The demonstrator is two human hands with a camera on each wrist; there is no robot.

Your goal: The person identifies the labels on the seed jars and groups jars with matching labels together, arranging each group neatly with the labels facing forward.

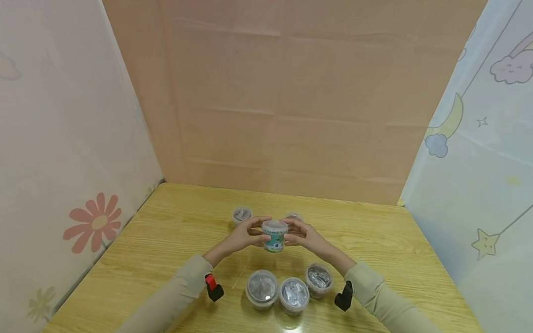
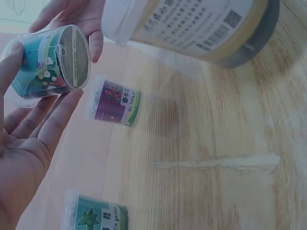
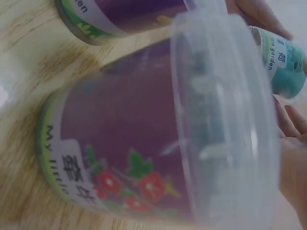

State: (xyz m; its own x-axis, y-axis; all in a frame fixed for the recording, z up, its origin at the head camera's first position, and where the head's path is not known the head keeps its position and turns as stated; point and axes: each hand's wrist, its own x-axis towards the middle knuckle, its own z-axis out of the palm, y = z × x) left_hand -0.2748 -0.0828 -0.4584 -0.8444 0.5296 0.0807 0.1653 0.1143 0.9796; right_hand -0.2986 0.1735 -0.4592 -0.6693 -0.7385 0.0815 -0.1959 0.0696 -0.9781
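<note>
beige cloth covers the left sleeve (image 1: 167, 296), and past its cuff the left hand (image 1: 243, 236) pinches the teal tub (image 1: 274, 241) between thumb and fingers; should that pinch slacken, the smooth plastic could slip and the tub tilt or fall. it is held upright above the table (image 1: 147, 241), between rear and front pots. the right hand (image 1: 305, 239) pinches its other side, fingers up by the lid (image 1: 275, 225); pushing upward there might pop it loose. a low sweep of an arm could also topple a neighbour, say the left rear tub (image 1: 242, 214) just past the left fingers, or the right front tub (image 1: 319, 279) near the right wrist.

as for surfaces, the left wall (image 1: 26, 151) is pale sheeting printed with a red flower (image 1: 99, 222). the left front tub (image 1: 261, 287) is round, clear-lidded over silvery, crumpled stuff; the middle front tub (image 1: 294, 294) looks alike. glare muddles that filling, so it may be foil or film. the teal tub wears a glossy printed wrap around a clear, round-based body. wood grain shines across the table, the brown backdrop (image 1: 288, 88) is creased, and the right wall (image 1: 485, 161) is pale printed sheeting again.
</note>
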